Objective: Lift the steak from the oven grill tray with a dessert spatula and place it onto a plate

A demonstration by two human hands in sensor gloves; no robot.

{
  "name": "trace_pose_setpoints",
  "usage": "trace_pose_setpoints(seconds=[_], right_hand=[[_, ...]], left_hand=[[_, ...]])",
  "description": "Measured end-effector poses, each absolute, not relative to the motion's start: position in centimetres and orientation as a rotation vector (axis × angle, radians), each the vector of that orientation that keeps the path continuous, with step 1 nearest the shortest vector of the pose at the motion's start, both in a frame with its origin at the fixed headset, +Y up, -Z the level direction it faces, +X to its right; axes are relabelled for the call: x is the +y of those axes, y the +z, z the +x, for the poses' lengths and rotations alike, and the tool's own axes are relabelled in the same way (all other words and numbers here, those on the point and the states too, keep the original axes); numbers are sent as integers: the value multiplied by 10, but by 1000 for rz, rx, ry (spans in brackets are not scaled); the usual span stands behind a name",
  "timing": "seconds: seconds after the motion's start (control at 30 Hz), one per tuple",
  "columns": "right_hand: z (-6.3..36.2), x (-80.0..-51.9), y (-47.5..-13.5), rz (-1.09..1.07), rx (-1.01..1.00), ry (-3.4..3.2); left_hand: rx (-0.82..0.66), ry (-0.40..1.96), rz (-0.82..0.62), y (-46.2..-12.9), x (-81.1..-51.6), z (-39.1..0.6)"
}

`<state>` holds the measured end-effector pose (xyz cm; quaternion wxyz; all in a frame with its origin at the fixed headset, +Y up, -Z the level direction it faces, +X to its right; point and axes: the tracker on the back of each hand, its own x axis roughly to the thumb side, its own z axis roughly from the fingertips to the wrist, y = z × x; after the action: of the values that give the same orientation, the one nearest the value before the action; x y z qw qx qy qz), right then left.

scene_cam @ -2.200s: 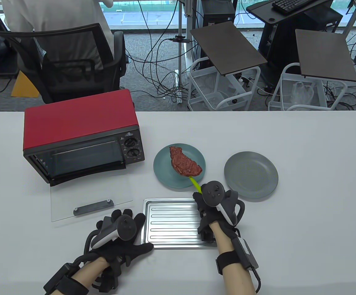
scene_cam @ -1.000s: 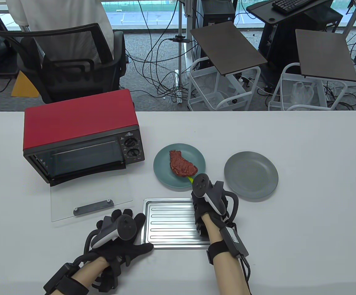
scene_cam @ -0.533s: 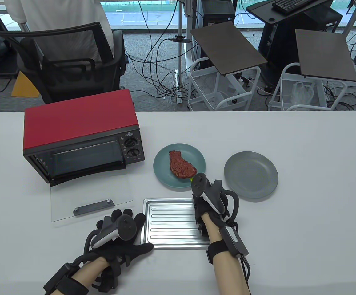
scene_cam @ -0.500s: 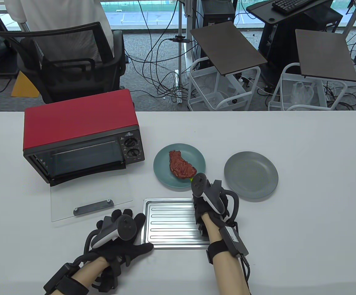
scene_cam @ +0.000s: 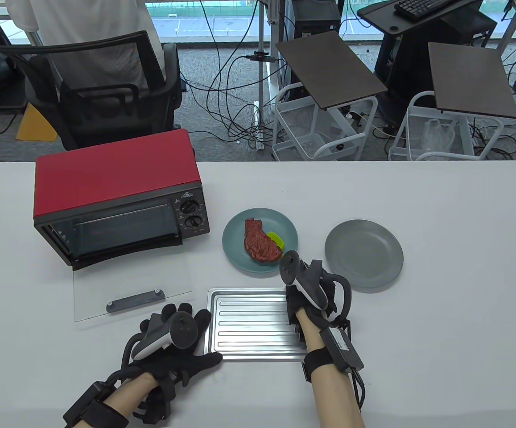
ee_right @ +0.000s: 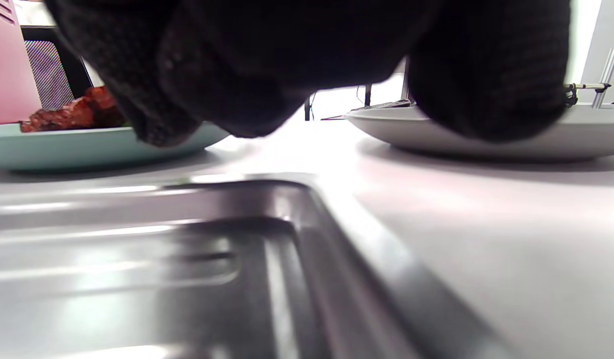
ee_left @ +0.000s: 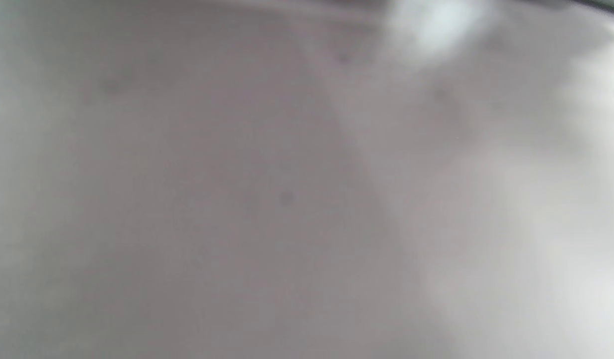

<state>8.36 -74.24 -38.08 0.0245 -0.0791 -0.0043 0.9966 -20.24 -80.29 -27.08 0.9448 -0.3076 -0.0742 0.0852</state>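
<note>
The steak [scene_cam: 260, 240] is seen lying on the teal plate [scene_cam: 236, 249], w/ the green spatula [scene_cam: 276, 239] blade just beside it, on the same plate. The right hand [scene_cam: 312, 290], near the plate's edge, is curled; whether the handle is gripped can't be told. The left hand [scene_cam: 173, 343] is laid flat, fingers straight, touching the grill tray [scene_cam: 249, 325] below the plate.

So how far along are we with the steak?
Done: the steak lies on the teal plate, and the oven grill tray holds nothing. In hand: the right hand holds the dessert spatula, its green blade showing beside the steak. Left: drawing the spatula clear. The left hand rests at the tray's edge.
</note>
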Motion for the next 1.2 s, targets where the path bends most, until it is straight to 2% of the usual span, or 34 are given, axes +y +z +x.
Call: trace_pose_setpoints(seconds=[0.83, 1.03, 1.2], right_hand=[[107, -717, -366, -151, -275, 3477], [113, -700, -359, -145, -346, 3479], [125, -678, -353, -225, -392, 3310]], left_hand=[[-151, 174, -627, -271, -803, -202], [-151, 174, -627, -271, -803, -202], [-151, 174, -627, -271, -803, -202]])
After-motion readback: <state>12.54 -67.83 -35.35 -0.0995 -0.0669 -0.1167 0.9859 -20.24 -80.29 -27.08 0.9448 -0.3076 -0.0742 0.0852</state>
